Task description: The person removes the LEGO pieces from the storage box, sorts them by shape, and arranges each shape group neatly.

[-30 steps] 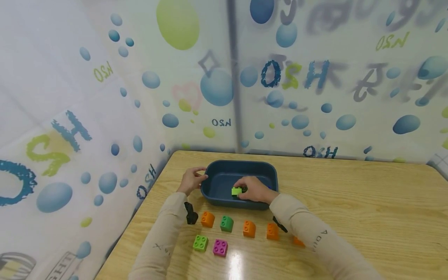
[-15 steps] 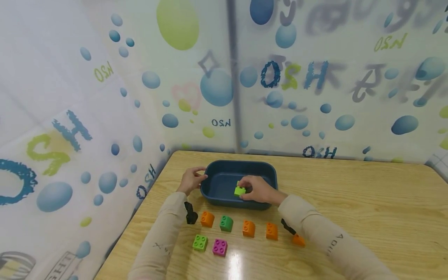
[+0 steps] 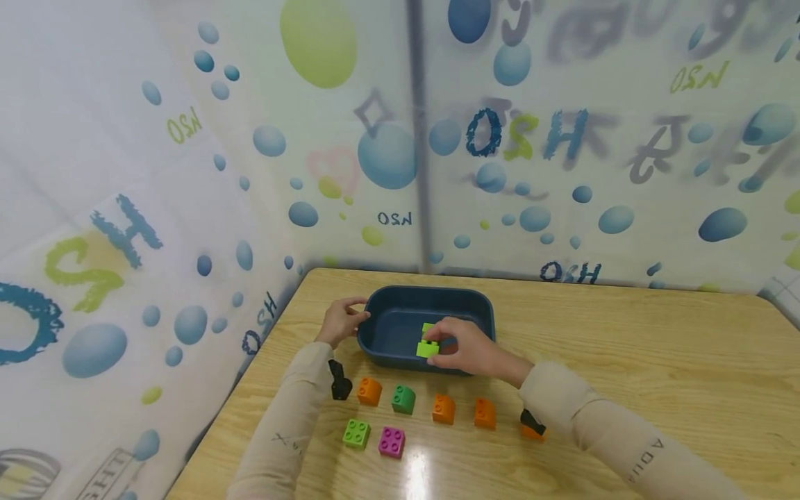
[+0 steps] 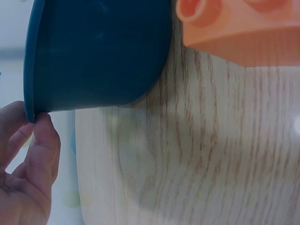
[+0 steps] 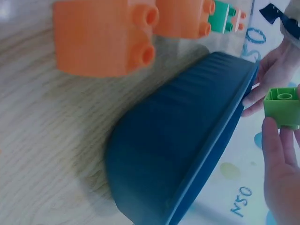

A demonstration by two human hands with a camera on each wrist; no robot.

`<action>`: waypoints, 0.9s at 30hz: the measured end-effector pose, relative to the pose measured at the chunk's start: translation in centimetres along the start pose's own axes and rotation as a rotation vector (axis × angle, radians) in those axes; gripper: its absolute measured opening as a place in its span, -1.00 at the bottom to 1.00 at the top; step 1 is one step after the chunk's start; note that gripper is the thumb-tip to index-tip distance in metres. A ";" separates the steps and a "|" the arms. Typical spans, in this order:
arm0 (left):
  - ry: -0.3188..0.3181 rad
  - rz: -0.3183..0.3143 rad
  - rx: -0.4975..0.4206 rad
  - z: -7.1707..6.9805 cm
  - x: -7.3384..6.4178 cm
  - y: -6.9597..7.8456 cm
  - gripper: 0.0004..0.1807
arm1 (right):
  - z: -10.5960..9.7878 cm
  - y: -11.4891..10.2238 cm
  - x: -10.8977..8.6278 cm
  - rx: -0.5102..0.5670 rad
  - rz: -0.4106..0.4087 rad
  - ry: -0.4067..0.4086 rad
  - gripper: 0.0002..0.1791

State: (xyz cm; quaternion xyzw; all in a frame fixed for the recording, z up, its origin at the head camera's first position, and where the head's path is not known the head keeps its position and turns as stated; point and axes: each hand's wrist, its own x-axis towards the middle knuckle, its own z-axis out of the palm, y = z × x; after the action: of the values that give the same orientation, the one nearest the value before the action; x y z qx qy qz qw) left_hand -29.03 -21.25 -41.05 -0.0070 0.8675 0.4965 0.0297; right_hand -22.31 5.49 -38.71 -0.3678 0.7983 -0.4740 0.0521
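Note:
At the left end of a dark blue bin (image 3: 431, 292), my left hand (image 3: 340, 323) pinches the rim. The left wrist view has the thumb and a finger (image 4: 44, 145) on either side of the bin's edge. My right hand (image 3: 465, 346) holds a lime green toy brick (image 3: 428, 349) over the near side of the bin, and its fingers hide part of the brick. From the right wrist, the lime green brick (image 5: 283, 111) appears above the bin's rim, with its hollow underside turned up.
In front of the bin stand an orange brick (image 3: 369, 392), a green brick (image 3: 403, 399) and further orange bricks (image 3: 444, 409). Nearer lie another lime green brick (image 3: 357, 433) and a magenta brick (image 3: 392, 442). A patterned curtain (image 3: 531, 173) hangs behind the wooden table (image 3: 631, 347).
My right hand has moved slightly toward me and up with the lime green brick, and the right forearm has shifted to the right. The left hand stays on the bin's rim.

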 end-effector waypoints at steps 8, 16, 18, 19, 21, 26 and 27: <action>-0.010 -0.015 -0.015 0.1 -0.1 0.0 -0.59 | 1.1 -0.9 -2.2 -0.041 -0.009 -0.067 -0.72; -0.001 -0.017 -0.016 0.1 -0.1 0.2 -0.59 | 2.7 -1.4 -3.9 0.052 -0.003 -0.131 -0.72; -0.001 -0.018 -0.017 0.1 -0.1 0.2 -0.59 | 3.1 -1.4 -4.3 0.070 0.011 -0.141 -0.73; -0.002 -0.018 -0.016 0.1 -0.1 0.2 -0.59 | 3.4 -1.3 -4.6 0.077 0.015 -0.144 -0.73; -0.005 -0.020 -0.018 0.1 -0.1 0.2 -0.59 | 3.8 -1.2 -5.0 0.088 0.008 -0.151 -0.74; -0.005 -0.020 -0.012 0.0 -0.2 0.3 -0.59 | 4.9 -1.2 -6.1 0.115 -0.004 -0.196 -0.76; -0.004 -0.021 -0.011 0.0 -0.2 0.3 -0.59 | 5.1 -1.1 -6.3 0.107 0.002 -0.204 -0.77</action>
State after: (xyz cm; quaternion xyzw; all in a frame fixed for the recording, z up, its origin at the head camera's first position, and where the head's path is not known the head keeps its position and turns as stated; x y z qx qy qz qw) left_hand -28.83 -21.10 -40.75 -0.0155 0.8646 0.5008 0.0365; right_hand -14.92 5.51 -42.28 -0.4102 0.7626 -0.4760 0.1533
